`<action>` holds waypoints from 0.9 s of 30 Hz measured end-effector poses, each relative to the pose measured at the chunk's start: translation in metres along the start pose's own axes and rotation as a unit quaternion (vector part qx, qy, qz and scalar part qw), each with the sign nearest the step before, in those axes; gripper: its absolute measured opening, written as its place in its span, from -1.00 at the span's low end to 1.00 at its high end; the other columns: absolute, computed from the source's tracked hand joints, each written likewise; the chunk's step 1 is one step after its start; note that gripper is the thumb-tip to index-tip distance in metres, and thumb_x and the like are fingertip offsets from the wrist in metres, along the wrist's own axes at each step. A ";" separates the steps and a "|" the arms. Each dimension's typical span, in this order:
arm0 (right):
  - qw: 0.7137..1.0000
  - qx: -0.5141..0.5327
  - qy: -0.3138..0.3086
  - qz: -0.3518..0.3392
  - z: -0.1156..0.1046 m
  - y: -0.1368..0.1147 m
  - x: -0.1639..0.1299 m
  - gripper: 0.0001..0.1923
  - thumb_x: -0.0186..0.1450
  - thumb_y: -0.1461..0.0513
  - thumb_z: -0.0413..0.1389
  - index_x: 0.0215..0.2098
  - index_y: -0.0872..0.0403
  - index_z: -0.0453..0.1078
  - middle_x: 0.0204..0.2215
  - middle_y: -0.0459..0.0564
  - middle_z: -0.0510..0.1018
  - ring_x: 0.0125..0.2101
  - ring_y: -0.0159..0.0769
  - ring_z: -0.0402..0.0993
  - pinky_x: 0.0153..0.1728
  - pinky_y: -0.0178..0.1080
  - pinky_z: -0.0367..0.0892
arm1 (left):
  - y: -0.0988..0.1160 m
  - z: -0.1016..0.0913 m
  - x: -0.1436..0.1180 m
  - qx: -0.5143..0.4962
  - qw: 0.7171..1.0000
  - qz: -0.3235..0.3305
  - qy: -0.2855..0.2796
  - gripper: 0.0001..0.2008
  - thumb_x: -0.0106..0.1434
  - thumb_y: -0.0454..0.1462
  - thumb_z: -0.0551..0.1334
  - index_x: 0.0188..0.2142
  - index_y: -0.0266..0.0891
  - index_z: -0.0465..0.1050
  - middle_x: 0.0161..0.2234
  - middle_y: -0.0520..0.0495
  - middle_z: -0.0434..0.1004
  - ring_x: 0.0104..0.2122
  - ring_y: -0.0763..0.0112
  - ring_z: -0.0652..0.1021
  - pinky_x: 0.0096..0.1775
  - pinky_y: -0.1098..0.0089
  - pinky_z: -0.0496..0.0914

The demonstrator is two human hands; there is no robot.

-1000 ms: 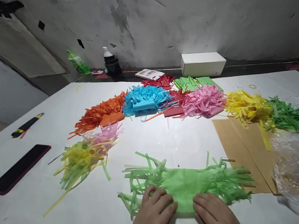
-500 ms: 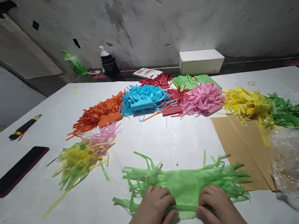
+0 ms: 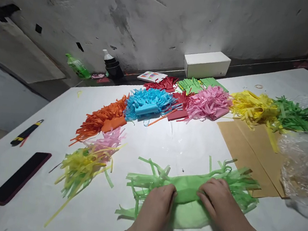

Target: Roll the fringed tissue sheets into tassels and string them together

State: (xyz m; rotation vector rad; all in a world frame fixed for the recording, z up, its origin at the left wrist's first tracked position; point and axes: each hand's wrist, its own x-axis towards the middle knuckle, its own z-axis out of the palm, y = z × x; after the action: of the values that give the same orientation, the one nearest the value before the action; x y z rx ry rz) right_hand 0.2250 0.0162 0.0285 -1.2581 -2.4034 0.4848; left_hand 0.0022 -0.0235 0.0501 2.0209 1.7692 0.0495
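A phone [image 3: 20,177] is lying near the table's [image 3: 58,118] left edge, with a cutter [image 3: 26,137] beyond it. Further in, a yellow fringe [image 3: 82,168] is sprawling beside a pale pink one [image 3: 108,141].

At the near edge, the left hand [image 3: 156,205] is lying on the left part of the green sheet [image 3: 188,198], fingers together and curled over the uncut middle band, tips at a raised fold. Whether the thumb is under the paper, I cannot tell. The sheet is sitting across the near middle of the table, its cut strips fanning out to both sides. The right hand [image 3: 216,200] is resting on the right part of the band, fingers close together and flat, tips at the same fold.

As a judgement, the band is being rolled or folded away from the person. To do it well, both hands should be pushing evenly, so the fold is running straight across, and the pressure should be staying on the solid band, not the strips, which tear and tangle easily. Loose strips caught under the palms would be dragging the sheet askew.

Along the far edge, orange [image 3: 100,120], blue [image 3: 148,103] and pink [image 3: 209,101] fringes are lying in a row; brown paper [image 3: 250,153] and a clear bag [image 3: 304,167] are sitting toward the right edge.
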 end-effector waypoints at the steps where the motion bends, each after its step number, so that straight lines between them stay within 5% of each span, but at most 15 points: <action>1: 1.000 -0.019 0.014 0.013 0.003 0.001 0.003 -0.81 0.39 0.36 0.10 -0.38 0.05 0.39 -0.45 -0.12 0.50 -0.37 -0.24 0.42 -0.23 -0.15 0.19 | 0.001 -0.003 0.006 0.010 1.000 -0.016 -0.003 -0.77 0.46 -0.36 0.05 -0.30 -0.18 0.42 -0.34 -0.07 0.64 -0.36 0.22 0.61 -0.36 0.32 0.32; 5: 0.995 -0.064 0.077 0.015 0.011 0.002 0.008 -0.82 0.44 0.35 -0.01 -0.18 0.09 0.44 -0.36 0.02 0.56 -0.28 -0.11 0.44 -0.16 -0.04 0.20 | 0.006 -0.009 0.025 0.032 0.999 -0.040 0.019 -0.77 0.46 -0.32 0.09 -0.34 -0.20 0.42 -0.40 -0.08 0.64 -0.42 0.22 0.62 -0.46 0.35 0.19; 8: 0.988 -0.065 0.111 -0.091 0.010 -0.002 0.003 -0.70 0.46 0.39 -0.10 -0.03 0.11 0.43 -0.16 0.10 0.58 -0.06 -0.07 0.43 0.08 0.06 0.11 | 0.004 -0.009 0.032 0.044 0.998 -0.038 0.036 -0.76 0.45 -0.31 0.11 -0.37 -0.19 0.41 -0.46 -0.04 0.62 -0.47 0.24 0.60 -0.48 0.35 0.13; 11: 0.978 -0.062 0.081 -0.180 0.010 -0.004 -0.003 -0.72 0.45 0.40 -0.09 -0.14 0.10 0.45 -0.31 0.00 0.55 -0.20 -0.17 0.41 0.10 0.00 0.11 | -0.002 -0.011 0.031 0.051 0.997 -0.032 0.053 -0.80 0.41 -0.32 0.17 -0.38 -0.17 0.42 -0.50 -0.02 0.60 -0.50 0.23 0.59 -0.49 0.35 0.16; 14: 0.979 -0.055 0.083 -0.176 0.013 -0.002 -0.004 -0.67 0.42 0.45 -0.14 -0.21 0.11 0.45 -0.37 -0.01 0.50 -0.31 -0.21 0.36 0.05 -0.04 0.14 | -0.006 -0.013 0.023 0.061 0.992 -0.043 0.103 -0.82 0.40 -0.40 0.10 -0.25 -0.21 0.47 -0.33 -0.15 0.63 -0.32 0.13 0.61 -0.35 0.28 0.33; 17: 0.983 -0.034 0.097 -0.154 0.012 -0.002 -0.003 -0.67 0.43 0.45 -0.12 -0.33 0.09 0.41 -0.44 -0.06 0.44 -0.37 -0.26 0.31 -0.01 -0.08 0.15 | -0.003 -0.009 0.010 0.065 0.974 0.071 0.203 -0.78 0.40 -0.34 0.14 0.00 -0.24 0.43 0.00 -0.28 0.57 0.00 0.00 0.52 0.03 0.01 0.31; 20: 0.984 -0.005 0.097 -0.149 0.008 -0.006 -0.003 -0.77 0.46 0.38 -0.06 -0.23 0.08 0.42 -0.39 -0.07 0.47 -0.33 -0.26 0.34 0.03 -0.06 0.11 | 0.003 0.004 0.005 0.088 0.946 0.221 0.221 -0.81 0.35 -0.36 0.22 -0.05 -0.18 0.44 -0.10 -0.13 0.60 -0.07 0.08 0.50 0.13 -0.04 0.19; 23: 0.981 -0.014 0.078 -0.174 0.008 -0.007 -0.006 -0.79 0.46 0.34 -0.05 -0.14 0.08 0.43 -0.34 -0.04 0.51 -0.27 -0.21 0.36 0.09 -0.02 0.06 | 0.001 0.019 0.005 0.105 0.940 0.252 0.206 -0.86 0.37 -0.44 0.18 -0.19 -0.19 0.45 -0.29 -0.02 0.57 -0.23 0.23 0.49 0.08 0.06 0.21; 27: 0.971 -0.080 0.073 -0.215 0.012 0.002 -0.014 -0.66 0.43 0.43 -0.15 -0.24 0.10 0.45 -0.42 -0.03 0.46 -0.30 -0.19 0.34 0.11 -0.02 0.07 | -0.010 0.029 0.000 0.107 0.932 0.276 0.211 -0.85 0.39 -0.43 0.17 -0.14 -0.18 0.45 -0.29 -0.03 0.57 -0.23 0.24 0.49 0.06 0.07 0.21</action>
State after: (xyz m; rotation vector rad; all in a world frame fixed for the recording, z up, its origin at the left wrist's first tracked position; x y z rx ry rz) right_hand 0.2274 0.0044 0.0146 -0.7595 -2.5231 0.0687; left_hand 0.0017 -0.0314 0.0206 2.7808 1.4065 0.5214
